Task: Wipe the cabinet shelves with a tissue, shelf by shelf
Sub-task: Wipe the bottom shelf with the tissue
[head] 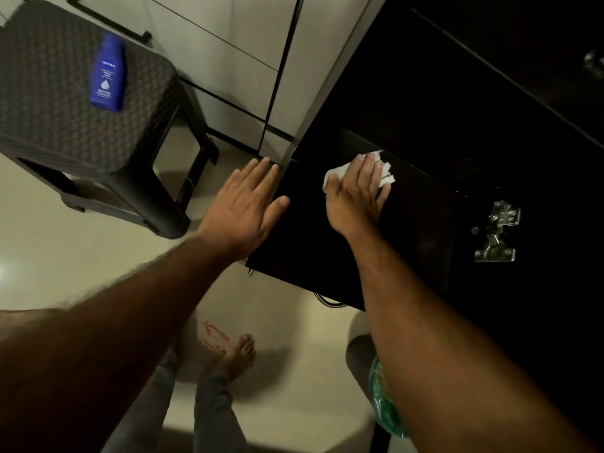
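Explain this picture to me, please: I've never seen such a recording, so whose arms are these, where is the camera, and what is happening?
There is no machine here. The single picture comes from a wide-angle camera worn on a person's head, looking down at their own bare arms. The right hand presses a crumpled white tissue flat against a dark wooden cabinet shelf, wiping it. The left hand, fingers straight, rests against the cabinet's pale edge and holds nothing. To the left stands a dark woven-pattern plastic stool with a blue lotion bottle lying on it. A metal door hinge shows on the right, and the person's bare foot below.
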Demonstrator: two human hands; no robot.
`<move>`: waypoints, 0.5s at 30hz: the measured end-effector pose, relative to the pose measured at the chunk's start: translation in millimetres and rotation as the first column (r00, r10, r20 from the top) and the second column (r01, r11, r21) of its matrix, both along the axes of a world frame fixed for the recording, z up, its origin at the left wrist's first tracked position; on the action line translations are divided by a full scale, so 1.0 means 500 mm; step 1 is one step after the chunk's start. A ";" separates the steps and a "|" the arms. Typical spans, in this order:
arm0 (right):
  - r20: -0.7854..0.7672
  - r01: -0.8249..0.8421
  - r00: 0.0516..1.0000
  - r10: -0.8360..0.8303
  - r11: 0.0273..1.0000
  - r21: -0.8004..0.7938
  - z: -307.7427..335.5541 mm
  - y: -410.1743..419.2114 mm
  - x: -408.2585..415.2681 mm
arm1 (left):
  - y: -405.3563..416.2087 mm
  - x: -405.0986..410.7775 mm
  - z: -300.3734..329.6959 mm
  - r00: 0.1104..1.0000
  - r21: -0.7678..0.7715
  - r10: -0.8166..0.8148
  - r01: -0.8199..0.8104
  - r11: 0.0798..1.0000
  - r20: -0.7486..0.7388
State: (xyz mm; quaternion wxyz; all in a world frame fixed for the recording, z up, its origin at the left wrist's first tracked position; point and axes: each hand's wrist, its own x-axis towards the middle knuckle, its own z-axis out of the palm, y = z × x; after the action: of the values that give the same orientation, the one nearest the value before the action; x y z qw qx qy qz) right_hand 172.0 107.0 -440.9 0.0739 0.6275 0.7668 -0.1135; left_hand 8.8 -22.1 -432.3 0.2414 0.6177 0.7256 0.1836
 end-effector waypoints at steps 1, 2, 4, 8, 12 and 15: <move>-0.028 0.058 0.998 -0.058 0.998 -0.017 0.001 0.012 -0.027 | 0.002 -0.002 -0.003 1.000 -0.003 -0.005 0.005 1.000 0.001; -0.044 0.078 0.996 -0.079 0.997 -0.026 0.004 0.020 -0.052 | 0.004 -0.004 -0.006 1.000 -0.008 -0.012 0.012 1.000 0.001; -0.029 -0.006 1.000 0.007 1.000 0.006 0.004 0.027 -0.089 | 0.010 -0.010 -0.011 1.000 -0.008 -0.024 0.024 1.000 -0.001; 0.001 -0.299 0.954 0.299 0.954 0.022 0.005 0.047 -0.097 | 0.003 -0.030 -0.019 0.999 -0.028 -0.036 0.035 0.999 -0.010; -0.037 -0.453 0.891 0.452 0.891 -0.015 0.004 0.092 -0.061 | 0.000 -0.038 -0.039 0.996 -0.024 -0.083 0.082 0.996 -0.026; -0.064 -0.438 0.897 0.438 0.899 0.015 -0.007 0.093 -0.052 | 0.008 -0.028 -0.048 0.997 -0.040 -0.081 0.080 0.996 -0.012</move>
State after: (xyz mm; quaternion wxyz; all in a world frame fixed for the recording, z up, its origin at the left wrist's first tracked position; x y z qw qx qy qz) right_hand 145.8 153.4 -444.4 0.0721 0.4351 0.8901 -0.1148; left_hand -5.3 -18.3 -456.4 0.2559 0.6428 0.7051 0.1553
